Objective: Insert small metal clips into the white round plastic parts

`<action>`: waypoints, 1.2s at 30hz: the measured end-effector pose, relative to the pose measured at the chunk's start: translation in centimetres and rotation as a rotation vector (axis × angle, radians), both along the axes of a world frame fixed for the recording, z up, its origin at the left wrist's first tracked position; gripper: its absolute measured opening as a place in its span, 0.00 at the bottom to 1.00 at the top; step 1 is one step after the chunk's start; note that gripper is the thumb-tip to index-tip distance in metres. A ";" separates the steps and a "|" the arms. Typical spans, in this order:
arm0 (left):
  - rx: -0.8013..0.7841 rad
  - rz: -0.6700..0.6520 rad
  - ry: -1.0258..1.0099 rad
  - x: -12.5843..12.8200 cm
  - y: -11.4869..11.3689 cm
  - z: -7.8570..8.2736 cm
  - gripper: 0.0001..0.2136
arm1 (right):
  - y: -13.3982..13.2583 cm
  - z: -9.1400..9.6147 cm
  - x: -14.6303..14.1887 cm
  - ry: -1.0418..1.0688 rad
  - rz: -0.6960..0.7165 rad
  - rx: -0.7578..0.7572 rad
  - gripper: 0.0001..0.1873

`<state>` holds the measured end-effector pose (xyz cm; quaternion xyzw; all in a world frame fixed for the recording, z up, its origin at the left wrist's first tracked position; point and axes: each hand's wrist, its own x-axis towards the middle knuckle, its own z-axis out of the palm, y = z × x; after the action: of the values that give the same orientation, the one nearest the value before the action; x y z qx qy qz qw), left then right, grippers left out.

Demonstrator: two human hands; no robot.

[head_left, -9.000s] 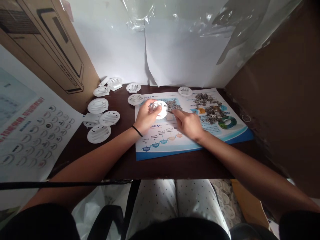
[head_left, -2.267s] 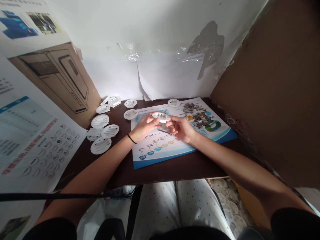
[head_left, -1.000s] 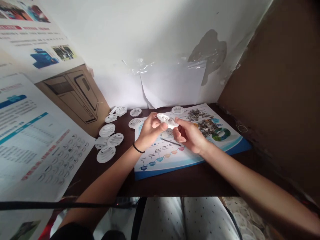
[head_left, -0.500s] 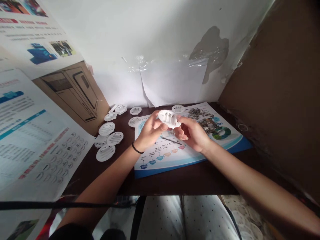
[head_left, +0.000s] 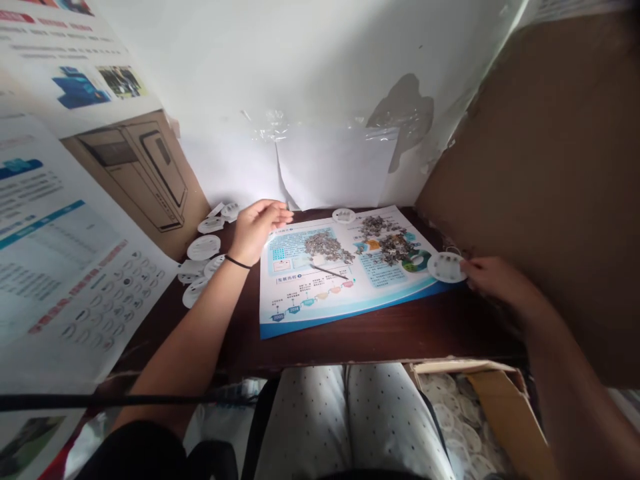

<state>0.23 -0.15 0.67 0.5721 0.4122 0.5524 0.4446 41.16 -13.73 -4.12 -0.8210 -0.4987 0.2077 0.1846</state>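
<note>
My right hand [head_left: 493,279] grips a round white plastic disc [head_left: 446,267] by its edge at the right end of the dark table [head_left: 380,330], beside the brown board. My left hand [head_left: 257,227] hovers at the back left over a white disc that it mostly hides; its fingers are curled, and I cannot tell whether they grip anything. Between the hands lies a printed sheet [head_left: 345,267] with two heaps of small metal parts [head_left: 327,247] and a thin metal pick [head_left: 327,270].
Several white discs [head_left: 203,248] lie at the table's left, one more disc [head_left: 343,215] at the sheet's back edge. A cardboard box [head_left: 135,173] and posters stand left, a brown board [head_left: 540,167] right. An open carton [head_left: 480,407] with discs sits below the table's front edge.
Both hands held one disc together over the sheet. Now my right hand has carried the disc to the right end of the table, and my left hand has reached to the back left.
</note>
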 end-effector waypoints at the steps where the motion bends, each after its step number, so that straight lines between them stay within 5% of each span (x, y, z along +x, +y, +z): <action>1: -0.002 0.044 0.014 -0.6 0.5 0.2 0.09 | -0.2 -0.3 -0.2 -0.164 -0.028 -0.027 0.24; 5: 0.028 0.180 0.201 -4.5 2.8 1.3 0.11 | -0.8 1.2 -2.4 -0.591 -0.077 -0.061 0.18; 8: 0.034 0.246 0.714 -7.6 4.2 1.6 0.18 | -1.1 3.5 -4.5 -0.645 -0.090 -0.060 0.24; 10: -0.020 0.217 0.859 -8.8 5.0 1.0 0.21 | -0.6 4.9 -6.3 -0.646 -0.064 -0.050 0.25; 14: -0.053 0.052 1.303 -8.3 6.0 -1.3 0.42 | 2.2 6.0 -11.0 -0.625 0.102 0.012 0.23; 17: -0.033 -0.118 1.393 -7.2 6.4 -2.0 0.37 | 5.0 5.8 -14.2 -0.628 0.201 0.113 0.22; 20: 0.016 -0.127 1.406 -6.3 6.2 -1.2 0.33 | 7.3 5.3 -16.3 -0.585 0.315 0.223 0.19; 24: 0.150 -0.037 1.137 -3.7 4.3 -0.1 0.36 | 8.8 3.8 -17.4 -0.170 0.456 0.414 0.16; 28: 0.162 -0.201 0.542 1.1 0.8 -0.9 0.44 | 9.0 1.6 -18.0 0.534 0.555 0.504 0.15; 32: 0.143 -0.232 0.354 4.3 -2.1 -2.8 0.42 | 8.6 0.0 -18.7 0.915 0.410 0.447 0.15; 36: 0.015 -0.289 0.122 4.4 -2.8 -4.3 0.40 | 7.7 0.0 -19.6 1.280 0.247 0.211 0.16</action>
<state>4.58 -2.94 -3.58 0.6611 0.3478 0.4499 0.4895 21.55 -5.99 -4.14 -0.4496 -0.3987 0.6243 0.4990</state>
